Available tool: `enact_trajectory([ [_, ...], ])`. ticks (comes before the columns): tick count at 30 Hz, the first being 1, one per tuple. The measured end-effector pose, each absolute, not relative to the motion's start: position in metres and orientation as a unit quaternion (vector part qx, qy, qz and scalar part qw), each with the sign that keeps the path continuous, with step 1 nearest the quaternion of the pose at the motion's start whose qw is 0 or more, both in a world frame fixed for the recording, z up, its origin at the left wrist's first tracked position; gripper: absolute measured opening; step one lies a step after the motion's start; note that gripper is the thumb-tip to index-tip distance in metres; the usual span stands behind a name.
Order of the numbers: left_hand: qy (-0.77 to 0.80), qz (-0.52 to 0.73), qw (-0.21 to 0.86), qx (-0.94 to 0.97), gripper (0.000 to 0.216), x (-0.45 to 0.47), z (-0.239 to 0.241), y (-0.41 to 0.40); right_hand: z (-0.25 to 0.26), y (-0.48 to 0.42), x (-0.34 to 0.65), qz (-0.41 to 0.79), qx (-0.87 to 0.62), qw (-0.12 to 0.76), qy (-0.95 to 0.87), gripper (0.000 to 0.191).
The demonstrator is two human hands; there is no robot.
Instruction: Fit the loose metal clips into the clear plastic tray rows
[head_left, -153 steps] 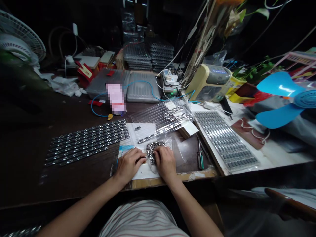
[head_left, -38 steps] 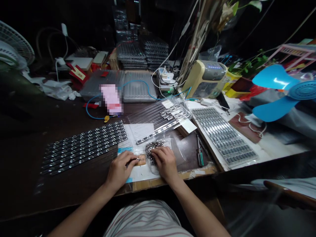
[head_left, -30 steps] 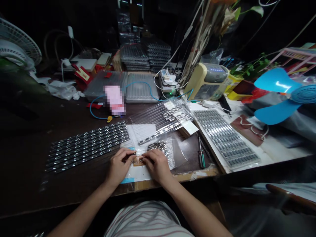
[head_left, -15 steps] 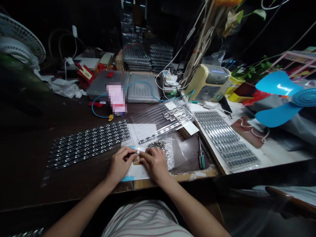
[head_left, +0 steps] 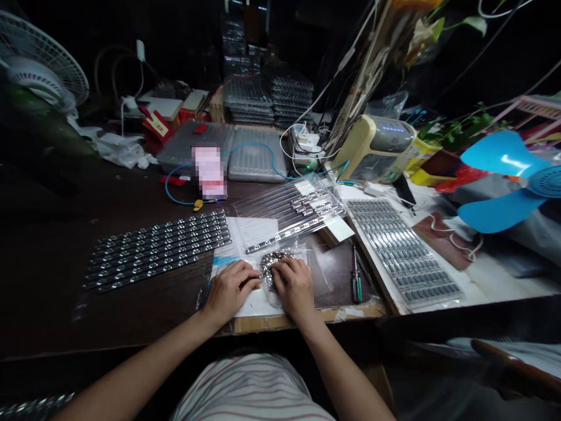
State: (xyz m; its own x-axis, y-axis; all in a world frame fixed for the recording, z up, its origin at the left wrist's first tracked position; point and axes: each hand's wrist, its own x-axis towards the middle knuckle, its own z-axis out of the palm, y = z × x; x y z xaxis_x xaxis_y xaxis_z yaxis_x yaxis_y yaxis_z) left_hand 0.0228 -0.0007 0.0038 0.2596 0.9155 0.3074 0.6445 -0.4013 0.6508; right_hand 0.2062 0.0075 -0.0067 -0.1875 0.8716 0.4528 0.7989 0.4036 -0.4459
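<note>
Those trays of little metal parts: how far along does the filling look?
The dark tray on the left and the long tray on the right look full. The clear tray in the middle holds parts only along some rows. Both hands, left hand and right hand, are at the heap of loose parts, which is still sizeable.

surface: dark desk | on it: filled parts tray; clear tubes; screwdriver; white sheet

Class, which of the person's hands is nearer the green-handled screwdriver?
Right. The right hand lies just left of the screwdriver; the left hand is farther left, beyond it.
</note>
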Motion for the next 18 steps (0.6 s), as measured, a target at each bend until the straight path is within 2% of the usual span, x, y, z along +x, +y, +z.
enact_trajectory([
  [13,0.497,0.317,0.186,0.786,0.012,0.022,-0.0005,-0.0023,-0.0051,0.0062,0.2066,0.075,-0.551,0.328,-0.763,0.01],
  [18,0.489,0.338,0.205,0.778,0.012,0.0218,0.0028,-0.002,-0.0055,0.0066,0.2082,0.094,-0.538,0.359,-0.757,0.013],
])
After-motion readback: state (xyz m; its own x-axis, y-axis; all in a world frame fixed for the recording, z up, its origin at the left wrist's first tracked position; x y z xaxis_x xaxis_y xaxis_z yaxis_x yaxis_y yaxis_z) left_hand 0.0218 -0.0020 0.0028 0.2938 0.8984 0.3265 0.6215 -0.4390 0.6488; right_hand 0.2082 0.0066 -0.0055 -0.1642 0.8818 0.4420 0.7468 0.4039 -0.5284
